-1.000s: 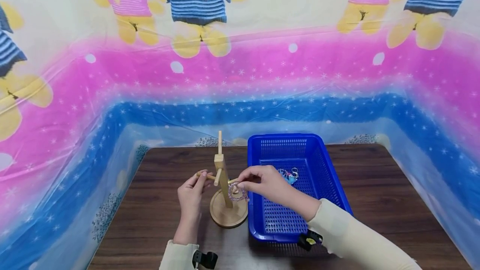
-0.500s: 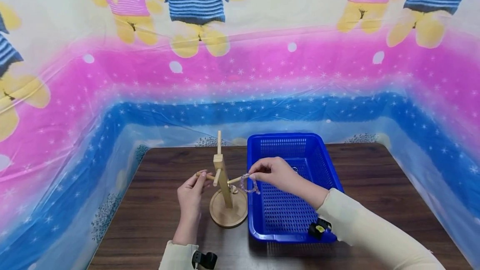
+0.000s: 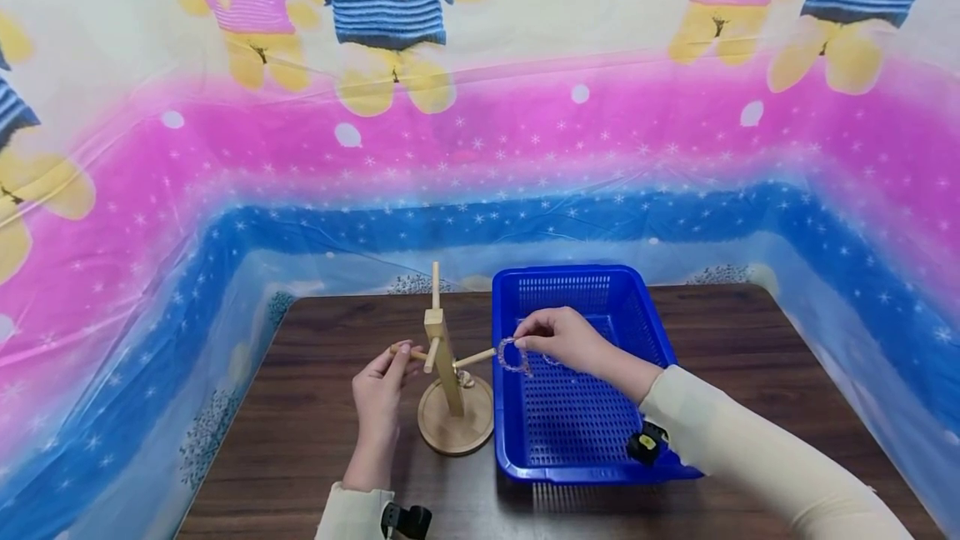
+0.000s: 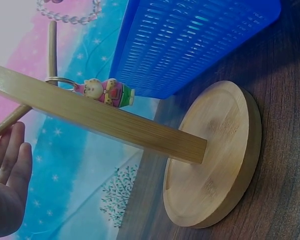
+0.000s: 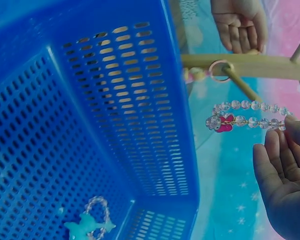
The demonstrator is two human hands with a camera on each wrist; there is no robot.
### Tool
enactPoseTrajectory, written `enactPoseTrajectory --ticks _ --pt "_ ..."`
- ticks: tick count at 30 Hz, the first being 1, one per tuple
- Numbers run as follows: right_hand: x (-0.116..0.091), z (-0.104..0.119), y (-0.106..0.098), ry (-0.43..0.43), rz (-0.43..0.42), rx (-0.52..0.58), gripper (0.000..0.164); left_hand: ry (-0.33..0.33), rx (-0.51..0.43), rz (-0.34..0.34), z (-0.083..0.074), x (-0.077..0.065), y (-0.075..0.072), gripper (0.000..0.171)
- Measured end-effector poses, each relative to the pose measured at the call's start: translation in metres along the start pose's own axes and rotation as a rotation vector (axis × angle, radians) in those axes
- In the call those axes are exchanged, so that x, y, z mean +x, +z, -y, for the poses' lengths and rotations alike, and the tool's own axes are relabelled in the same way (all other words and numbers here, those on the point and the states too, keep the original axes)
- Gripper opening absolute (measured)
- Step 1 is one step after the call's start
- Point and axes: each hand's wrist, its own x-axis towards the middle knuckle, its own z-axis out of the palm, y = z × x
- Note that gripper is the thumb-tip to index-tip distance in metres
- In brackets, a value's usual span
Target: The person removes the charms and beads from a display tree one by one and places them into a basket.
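Observation:
A wooden stand [image 3: 447,373] with a round base and several pegs is upright on the table. My left hand [image 3: 378,390] pinches its left peg [image 3: 420,355] between thumb and fingers. Between thumb and fingertips my right hand [image 3: 566,340] pinches a clear bead bracelet [image 5: 245,104] with a pink butterfly charm [image 5: 224,123]. The bracelet hangs by the tip of the right peg [image 3: 476,357], over the basket's left rim; whether they touch, I cannot tell. From that peg, near the post, hangs a keychain [image 4: 110,94] with a small pink and green figure.
A blue plastic basket [image 3: 592,474] stands right of the stand, under my right forearm. Inside lies a bracelet with a light blue charm [image 5: 85,227]. A printed cloth [image 3: 480,132] hangs behind the brown table [image 3: 345,323].
My right hand has moved right with the bead bracelet, from near the post out to the right peg's tip. My left hand keeps its pinch on the left peg.

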Motion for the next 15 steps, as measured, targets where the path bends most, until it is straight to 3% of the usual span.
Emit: enactPoseTrajectory --ticks 15 --pt "0.007 -0.023 -0.009 0.063 -0.015 -0.030 0.017 -0.007 -0.018 0.014 -0.003 -0.002 0.000 0.023"
